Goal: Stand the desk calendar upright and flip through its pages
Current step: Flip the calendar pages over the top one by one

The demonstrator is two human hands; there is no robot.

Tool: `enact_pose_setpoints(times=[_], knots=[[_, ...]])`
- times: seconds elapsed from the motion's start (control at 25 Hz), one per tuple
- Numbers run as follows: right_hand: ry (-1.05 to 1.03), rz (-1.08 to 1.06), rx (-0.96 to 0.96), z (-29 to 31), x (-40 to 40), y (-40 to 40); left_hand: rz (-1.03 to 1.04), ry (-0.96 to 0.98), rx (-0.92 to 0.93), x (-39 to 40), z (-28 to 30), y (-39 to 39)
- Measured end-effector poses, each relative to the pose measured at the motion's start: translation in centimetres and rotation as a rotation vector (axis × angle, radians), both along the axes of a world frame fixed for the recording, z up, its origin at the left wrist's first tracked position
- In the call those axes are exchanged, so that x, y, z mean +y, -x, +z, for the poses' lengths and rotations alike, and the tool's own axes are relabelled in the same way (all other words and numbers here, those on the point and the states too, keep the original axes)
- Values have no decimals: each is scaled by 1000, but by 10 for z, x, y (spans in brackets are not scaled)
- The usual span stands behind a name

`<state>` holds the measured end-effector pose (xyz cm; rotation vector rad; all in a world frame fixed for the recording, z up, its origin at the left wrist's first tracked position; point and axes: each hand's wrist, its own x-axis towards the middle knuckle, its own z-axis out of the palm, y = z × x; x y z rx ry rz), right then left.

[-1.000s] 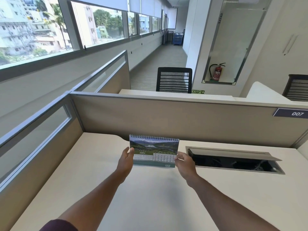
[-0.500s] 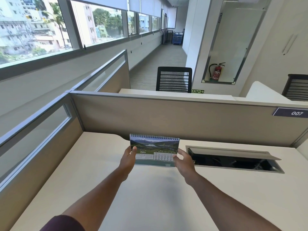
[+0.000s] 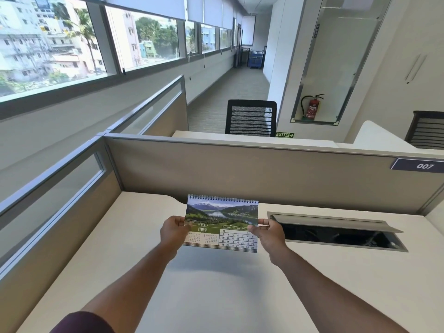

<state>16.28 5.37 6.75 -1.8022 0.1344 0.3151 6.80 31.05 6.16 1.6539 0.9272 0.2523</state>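
Now left hand (image 3: 173, 233), right hand (image 3: 269, 234) pinch desk calendar (image 3: 222, 223) edges.

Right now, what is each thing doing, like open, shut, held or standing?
desk calendar: held up off the desk, open to MAY
left hand: gripping the calendar's left edge
right hand: gripping its right edge
desk cable hatch: lid open
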Motion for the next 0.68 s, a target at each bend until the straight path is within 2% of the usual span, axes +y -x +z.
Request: enact_pose_setpoints(times=[0.16, 0.36, 0.48, 0.56, 0.68], knots=[[-34, 12, 62, 10, 0, 0, -44, -20, -9, 5, 8, 6], [-278, -26, 128, 38, 0, -1, -46, 223, -192, 1, 44, 13], [-419, 55, 104, 57, 0, -6, -94, 291, -319, 3, 62, 11], [-414, 103, 34, 65, 1, -9, -152, 256, -337, 4, 67, 6], [-325, 140, -78, 71, 5, -15, -255, 79, -304, 4, 69, -3]])
